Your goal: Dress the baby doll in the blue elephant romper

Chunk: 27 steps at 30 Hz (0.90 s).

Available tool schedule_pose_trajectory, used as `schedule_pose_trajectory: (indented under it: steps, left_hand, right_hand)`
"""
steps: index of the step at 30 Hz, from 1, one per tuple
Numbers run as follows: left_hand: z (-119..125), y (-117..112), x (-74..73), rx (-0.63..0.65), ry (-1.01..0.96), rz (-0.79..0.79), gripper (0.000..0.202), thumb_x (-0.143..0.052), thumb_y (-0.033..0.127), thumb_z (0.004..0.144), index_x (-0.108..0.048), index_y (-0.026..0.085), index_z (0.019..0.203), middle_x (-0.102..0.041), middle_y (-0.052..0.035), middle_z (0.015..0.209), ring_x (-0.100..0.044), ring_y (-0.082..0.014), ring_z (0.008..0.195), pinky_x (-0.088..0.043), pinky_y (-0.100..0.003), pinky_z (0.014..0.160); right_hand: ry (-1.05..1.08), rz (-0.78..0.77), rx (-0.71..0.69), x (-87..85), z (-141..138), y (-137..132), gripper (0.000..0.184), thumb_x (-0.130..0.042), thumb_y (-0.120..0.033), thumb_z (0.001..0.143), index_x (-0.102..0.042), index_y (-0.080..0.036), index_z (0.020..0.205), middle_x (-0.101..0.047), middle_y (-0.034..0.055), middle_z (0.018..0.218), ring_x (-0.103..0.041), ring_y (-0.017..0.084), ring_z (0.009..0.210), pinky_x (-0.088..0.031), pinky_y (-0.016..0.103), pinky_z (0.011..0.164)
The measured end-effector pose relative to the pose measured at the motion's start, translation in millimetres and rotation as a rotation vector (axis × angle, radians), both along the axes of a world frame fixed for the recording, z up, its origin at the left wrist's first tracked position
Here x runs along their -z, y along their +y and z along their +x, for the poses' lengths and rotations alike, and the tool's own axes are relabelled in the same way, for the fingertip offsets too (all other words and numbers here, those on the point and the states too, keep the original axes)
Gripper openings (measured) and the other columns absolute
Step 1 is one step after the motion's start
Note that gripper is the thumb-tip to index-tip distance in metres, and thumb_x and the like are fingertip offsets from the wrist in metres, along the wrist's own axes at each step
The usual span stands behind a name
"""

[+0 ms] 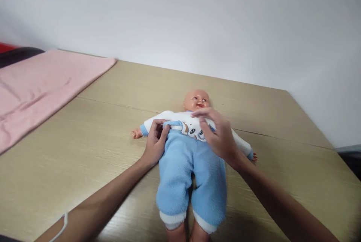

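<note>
On the desk (282,121), pinches the doll's (193,146) top (184,117) by its hem (174,123) with left grip (156,138), perhaps for steadiness (with right grip (221,136) spread apart above).

A bald doll (193,150) lies face up, spread-armed, on the table (109,129), wearing fuzzy blue pants (175,176) and a white top (184,117).

Soft, fairly bright light
Glare streaks the bench (113,140) toward seven o'clock; shadow darkens it near five; the right fingers (208,112) blur.
</note>
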<state>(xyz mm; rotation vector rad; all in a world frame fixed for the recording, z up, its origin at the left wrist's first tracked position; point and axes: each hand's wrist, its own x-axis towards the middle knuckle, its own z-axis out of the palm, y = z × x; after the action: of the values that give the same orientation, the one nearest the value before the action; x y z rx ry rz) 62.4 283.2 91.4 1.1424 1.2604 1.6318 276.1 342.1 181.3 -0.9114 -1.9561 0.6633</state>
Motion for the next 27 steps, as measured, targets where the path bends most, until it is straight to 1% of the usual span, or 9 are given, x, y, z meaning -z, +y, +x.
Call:
schedule_pose_trajectory:
  steps: [4, 8, 11, 14, 16, 19, 21, 24, 27]
  left_hand:
    - [-2, -8, 4.1, -0.052, 0.053, 0.029, 0.034, -0.073, 0.059, 0.108, -0.062, 0.027, 0.111, -0.061, -0.0018, 0.104, -0.058, -0.0224, 0.097, -0.048, -0.034, 0.094]
    - [-4, -16, 6.3, -0.102, 0.185, 0.12, 0.028, -0.068, 0.054, 0.112, -0.06, 0.027, 0.111, -0.059, -0.0029, 0.104, -0.055, -0.023, 0.096, -0.047, -0.036, 0.092]
    - [-5, -17, 8.4, -0.095, 0.238, 0.162, 0.029, -0.064, 0.056, 0.113, -0.06, 0.028, 0.11, -0.061, -0.0049, 0.105, -0.057, -0.0256, 0.099, -0.049, -0.039, 0.094]
    - [-5, -17, 12.8, -0.103, 0.23, 0.177, 0.028, -0.064, 0.056, 0.114, -0.061, 0.029, 0.112, -0.063, -0.0062, 0.106, -0.059, -0.0279, 0.103, -0.05, -0.042, 0.097]
    - [-5, -17, 16.7, -0.107, 0.221, 0.219, 0.023, -0.063, 0.052, 0.115, -0.061, 0.029, 0.114, -0.065, -0.0063, 0.105, -0.061, -0.0277, 0.101, -0.05, -0.043, 0.095]
    - [-6, -19, 22.5, -0.076, 0.223, 0.368, 0.009, -0.064, 0.039, 0.116, -0.06, 0.03, 0.116, -0.066, -0.0045, 0.103, -0.063, -0.0253, 0.097, -0.052, -0.041, 0.09]
    - [-7, -19, 25.9, -0.055, 0.263, 0.486, 0.008, -0.066, 0.03, 0.114, -0.061, 0.032, 0.12, -0.068, -0.0031, 0.102, -0.065, -0.0233, 0.095, -0.053, -0.038, 0.086]
    - [-11, -16, 30.5, -0.09, 0.346, 0.671, 0.017, -0.069, 0.024, 0.112, -0.064, 0.03, 0.126, -0.069, -0.0025, 0.103, -0.067, -0.0211, 0.092, -0.055, -0.035, 0.081]
    - [-16, -13, 35.8, -0.146, 0.421, 0.774, 0.016, -0.072, 0.022, 0.11, -0.068, 0.026, 0.125, -0.066, -0.003, 0.106, -0.066, -0.0202, 0.093, -0.058, -0.037, 0.086]
  right_hand:
    - [-0.375, 0.029, -0.411, -17.4, -55, 49, 0.023, -0.057, -0.026, 0.113, -0.078, -0.022, 0.122, -0.084, 0.0103, 0.126, -0.076, 0.03, 0.121, -0.056, 0.048, 0.112]
    - [-0.665, 0.094, -0.756, -8.4, -110, 91, 0.028, -0.071, -0.016, 0.103, -0.077, -0.016, 0.131, -0.08, 0.0147, 0.139, -0.072, 0.029, 0.131, -0.054, 0.042, 0.115]
    - [-0.861, 0.107, -0.811, 5.9, -144, 100, 0.042, -0.081, -0.009, 0.092, -0.08, -0.023, 0.132, -0.083, 0.0088, 0.132, -0.076, 0.026, 0.115, -0.057, 0.035, 0.093]
    - [-0.948, 0.131, -0.775, 16.0, -161, 96, 0.031, -0.082, -0.006, 0.088, -0.084, -0.024, 0.112, -0.086, 0.0061, 0.109, -0.077, 0.025, 0.094, -0.051, 0.033, 0.075]
    - [-0.931, 0.152, -0.751, 16.3, -161, 93, 0.022, -0.081, -0.006, 0.088, -0.083, -0.021, 0.104, -0.085, 0.0084, 0.106, -0.075, 0.026, 0.094, -0.048, 0.034, 0.075]
    - [-0.812, 0.153, -0.74, 7.0, -146, 89, 0.028, -0.079, -0.012, 0.09, -0.079, -0.019, 0.117, -0.083, 0.0109, 0.121, -0.074, 0.027, 0.107, -0.052, 0.035, 0.083]
    - [-0.598, 0.089, -0.721, -1.5, -131, 86, 0.037, -0.076, -0.01, 0.087, -0.075, -0.019, 0.123, -0.081, 0.0095, 0.125, -0.073, 0.026, 0.111, -0.053, 0.035, 0.09]
    - [-0.278, -0.055, -0.661, -10.0, -106, 84, 0.045, -0.067, -0.004, 0.079, -0.074, -0.021, 0.12, -0.079, 0.006, 0.12, -0.072, 0.025, 0.108, -0.054, 0.036, 0.095]
    - [-0.2, -0.164, -0.693, -10.0, -84, 86, 0.049, -0.063, -0.003, 0.075, -0.075, -0.023, 0.118, -0.079, 0.0039, 0.119, -0.072, 0.024, 0.111, -0.053, 0.037, 0.099]
